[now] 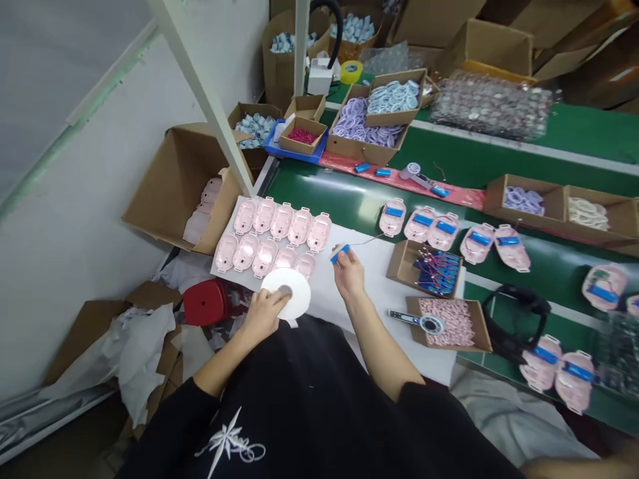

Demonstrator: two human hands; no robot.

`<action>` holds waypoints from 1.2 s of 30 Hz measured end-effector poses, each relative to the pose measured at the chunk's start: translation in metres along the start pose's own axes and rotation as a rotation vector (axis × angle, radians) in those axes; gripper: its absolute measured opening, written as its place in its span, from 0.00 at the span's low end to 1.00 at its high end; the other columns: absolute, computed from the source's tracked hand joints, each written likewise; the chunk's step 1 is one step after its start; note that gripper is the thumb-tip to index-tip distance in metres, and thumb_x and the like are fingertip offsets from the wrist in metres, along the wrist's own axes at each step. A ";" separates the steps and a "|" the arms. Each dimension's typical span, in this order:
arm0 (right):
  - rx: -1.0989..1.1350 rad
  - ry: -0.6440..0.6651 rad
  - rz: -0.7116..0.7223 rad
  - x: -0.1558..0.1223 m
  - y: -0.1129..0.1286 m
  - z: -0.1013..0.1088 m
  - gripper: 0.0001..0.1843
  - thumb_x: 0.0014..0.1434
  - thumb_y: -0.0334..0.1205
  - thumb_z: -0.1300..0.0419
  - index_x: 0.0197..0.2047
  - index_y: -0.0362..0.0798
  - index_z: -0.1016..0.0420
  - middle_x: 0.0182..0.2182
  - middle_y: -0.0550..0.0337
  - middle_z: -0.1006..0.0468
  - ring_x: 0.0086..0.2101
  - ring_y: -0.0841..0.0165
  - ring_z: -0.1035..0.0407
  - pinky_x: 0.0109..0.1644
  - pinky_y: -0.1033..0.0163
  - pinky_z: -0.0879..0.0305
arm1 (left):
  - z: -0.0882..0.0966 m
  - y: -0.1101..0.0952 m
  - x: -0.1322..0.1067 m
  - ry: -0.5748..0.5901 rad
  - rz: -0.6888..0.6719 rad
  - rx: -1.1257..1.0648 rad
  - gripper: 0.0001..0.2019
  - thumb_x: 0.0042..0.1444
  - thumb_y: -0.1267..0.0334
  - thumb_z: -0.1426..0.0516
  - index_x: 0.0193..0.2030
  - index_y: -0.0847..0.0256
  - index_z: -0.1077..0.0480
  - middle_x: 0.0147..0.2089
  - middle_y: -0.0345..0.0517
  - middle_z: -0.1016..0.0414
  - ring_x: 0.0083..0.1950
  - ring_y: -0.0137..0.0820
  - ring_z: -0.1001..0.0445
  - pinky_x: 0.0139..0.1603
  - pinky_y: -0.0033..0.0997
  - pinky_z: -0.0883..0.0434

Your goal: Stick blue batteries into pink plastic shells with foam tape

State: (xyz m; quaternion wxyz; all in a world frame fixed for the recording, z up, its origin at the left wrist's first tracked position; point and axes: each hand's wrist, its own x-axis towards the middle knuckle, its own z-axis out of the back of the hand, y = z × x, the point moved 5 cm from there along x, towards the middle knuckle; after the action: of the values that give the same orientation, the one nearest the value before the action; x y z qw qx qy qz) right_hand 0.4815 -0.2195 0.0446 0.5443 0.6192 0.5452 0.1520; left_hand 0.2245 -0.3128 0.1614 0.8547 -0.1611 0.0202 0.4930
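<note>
My left hand point(264, 311) grips a white roll of tape point(299, 293) by its centre hole, close to my body. A short tape end hangs from the roll's lower edge. In my right hand point(349, 274) is a blue battery point(341, 253) with a white strip along it, pinched between the fingers; a thin wire trails to the right. Ahead of my left hand, two rows of pink plastic shells point(264, 256) lie on a white sheet point(362, 243). Right of my right hand stands a cardboard box of blue batteries point(439, 273) with red wires.
A box of small pink parts point(452, 322) has a handheld device point(417, 320) across its edge. Pink shells with batteries point(444, 229) sit along the green conveyor point(319, 186). A large carton point(170, 186) and red stool point(204, 301) stand left. A blurred forearm point(584, 466) shows bottom right.
</note>
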 end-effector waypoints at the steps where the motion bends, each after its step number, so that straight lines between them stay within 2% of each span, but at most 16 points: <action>1: -0.128 0.044 -0.019 0.009 -0.012 -0.009 0.32 0.51 0.54 0.25 0.54 0.48 0.23 0.54 0.49 0.17 0.55 0.59 0.23 0.60 0.50 0.26 | -0.003 0.015 -0.010 -0.023 0.080 -0.013 0.32 0.57 0.75 0.43 0.69 0.54 0.29 0.60 0.53 0.23 0.51 0.47 0.33 0.48 0.45 0.35; 3: -0.475 0.167 -0.066 0.020 -0.039 -0.028 0.32 0.54 0.50 0.27 0.59 0.46 0.24 0.56 0.47 0.18 0.55 0.59 0.23 0.60 0.51 0.27 | -0.006 0.045 -0.030 -0.092 0.246 -0.034 0.29 0.59 0.70 0.42 0.68 0.57 0.28 0.61 0.55 0.24 0.51 0.47 0.34 0.50 0.46 0.33; 5: -0.915 0.287 -0.065 0.025 -0.063 -0.042 0.29 0.59 0.45 0.30 0.62 0.47 0.25 0.57 0.47 0.18 0.55 0.58 0.24 0.61 0.53 0.29 | -0.007 0.069 -0.047 -0.156 0.364 -0.048 0.28 0.60 0.67 0.41 0.68 0.59 0.27 0.62 0.56 0.25 0.51 0.47 0.34 0.52 0.46 0.33; 8: -1.537 0.456 -0.028 0.031 -0.088 -0.055 0.23 0.65 0.39 0.35 0.63 0.49 0.25 0.55 0.46 0.17 0.54 0.56 0.23 0.58 0.56 0.30 | -0.009 0.090 -0.066 -0.186 0.439 -0.073 0.28 0.58 0.66 0.40 0.67 0.58 0.27 0.62 0.55 0.25 0.51 0.47 0.33 0.55 0.46 0.33; 11: -1.846 0.589 -0.030 0.035 -0.103 -0.058 0.19 0.68 0.34 0.41 0.62 0.48 0.25 0.54 0.43 0.18 0.52 0.56 0.23 0.52 0.59 0.31 | -0.013 0.102 -0.078 -0.159 0.462 -0.092 0.29 0.56 0.66 0.39 0.67 0.60 0.26 0.62 0.55 0.25 0.50 0.46 0.33 0.55 0.46 0.32; 17: -1.916 0.580 -0.038 0.032 -0.120 -0.056 0.21 0.70 0.34 0.45 0.63 0.50 0.27 0.54 0.45 0.19 0.51 0.57 0.23 0.48 0.60 0.32 | -0.018 0.125 -0.088 -0.140 0.456 -0.125 0.31 0.54 0.68 0.39 0.67 0.60 0.26 0.62 0.57 0.25 0.51 0.47 0.31 0.56 0.47 0.31; 24: -2.006 0.553 -0.048 0.034 -0.136 -0.061 0.21 0.72 0.32 0.52 0.63 0.48 0.27 0.53 0.42 0.19 0.49 0.57 0.22 0.48 0.58 0.30 | -0.016 0.145 -0.085 -0.112 0.410 -0.137 0.30 0.54 0.68 0.40 0.67 0.60 0.26 0.63 0.55 0.25 0.50 0.46 0.33 0.56 0.47 0.30; 29: -2.042 0.635 -0.001 0.036 -0.140 -0.072 0.21 0.72 0.30 0.54 0.62 0.44 0.27 0.55 0.37 0.21 0.55 0.57 0.24 0.52 0.56 0.29 | -0.014 0.138 -0.071 -0.092 0.352 -0.153 0.30 0.56 0.68 0.40 0.68 0.60 0.27 0.62 0.54 0.24 0.50 0.46 0.35 0.55 0.46 0.31; 33: -2.046 0.693 0.027 0.037 -0.139 -0.072 0.19 0.71 0.28 0.51 0.59 0.40 0.24 0.52 0.34 0.20 0.53 0.54 0.23 0.54 0.54 0.28 | -0.011 0.125 -0.055 -0.061 0.275 -0.171 0.30 0.57 0.68 0.40 0.68 0.58 0.28 0.61 0.54 0.24 0.51 0.45 0.36 0.56 0.46 0.31; 36: -2.046 0.748 0.053 0.039 -0.143 -0.069 0.19 0.71 0.27 0.51 0.57 0.37 0.22 0.53 0.31 0.20 0.54 0.52 0.23 0.55 0.53 0.28 | -0.007 0.119 -0.044 -0.050 0.268 -0.161 0.31 0.56 0.69 0.40 0.69 0.58 0.28 0.62 0.53 0.25 0.51 0.46 0.37 0.58 0.47 0.32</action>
State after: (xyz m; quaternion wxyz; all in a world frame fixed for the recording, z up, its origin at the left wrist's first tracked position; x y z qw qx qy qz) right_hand 0.3681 -0.1784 -0.0662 0.5982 -0.2011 0.2781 0.7241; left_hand 0.1021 -0.2967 0.1327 0.7657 -0.2125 -0.0195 0.6067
